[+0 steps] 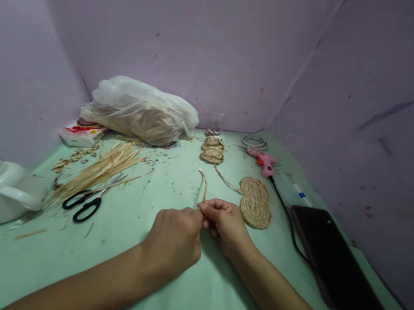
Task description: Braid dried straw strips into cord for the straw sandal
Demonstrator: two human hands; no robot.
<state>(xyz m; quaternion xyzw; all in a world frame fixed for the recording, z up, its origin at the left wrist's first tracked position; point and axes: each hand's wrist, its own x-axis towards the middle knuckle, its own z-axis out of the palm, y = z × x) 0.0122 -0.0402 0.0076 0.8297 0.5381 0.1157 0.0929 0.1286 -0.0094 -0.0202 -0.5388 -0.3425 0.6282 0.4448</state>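
Between my hands is a thin length of twisted straw cord [205,188], its pale tip pointing up and away from me. My right hand [223,221] pinches the cord with thumb and forefinger. Right against it, my left hand [176,235] is closed in a fist at the cord's lower end; its fingertips are hidden. To the right lies a coiled straw sole shape [256,203], joined by a strand of cord [228,180] to a wound bundle of cord [212,150] farther back.
Black-handled scissors [88,205] and loose straw strands [100,171] lie left, beside a white pot [5,193]. A plastic bag of straw [144,110] rests at the back. On the right are a pink glue gun [262,160], its cable, and a dark tablet [338,260].
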